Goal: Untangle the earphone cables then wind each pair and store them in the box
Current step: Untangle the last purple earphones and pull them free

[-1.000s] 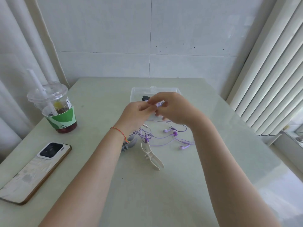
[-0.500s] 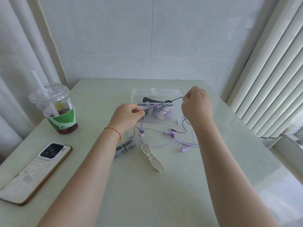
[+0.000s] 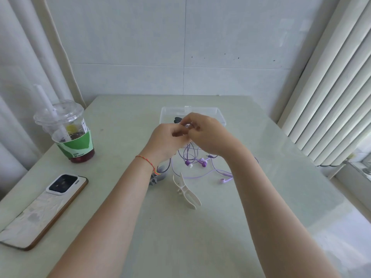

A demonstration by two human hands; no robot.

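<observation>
Pinching purple earphone cable between curled fingertips, left hand and right hand meet above desk centre. Loose cable hangs to the desk; clear box sits toward far edge, just behind hands.

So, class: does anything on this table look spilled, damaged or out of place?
Nothing spilled or broken. The purple earphone cables lie in a loose tangle beside the clear box, not yet wound. The drink cup stands upright.

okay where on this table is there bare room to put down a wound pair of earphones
Bare patches: the near table between the forearms, below the white winder; the right side, beyond the purple earphones; the strip between phone and left forearm. Crowded: under both hands, before the box.
</observation>
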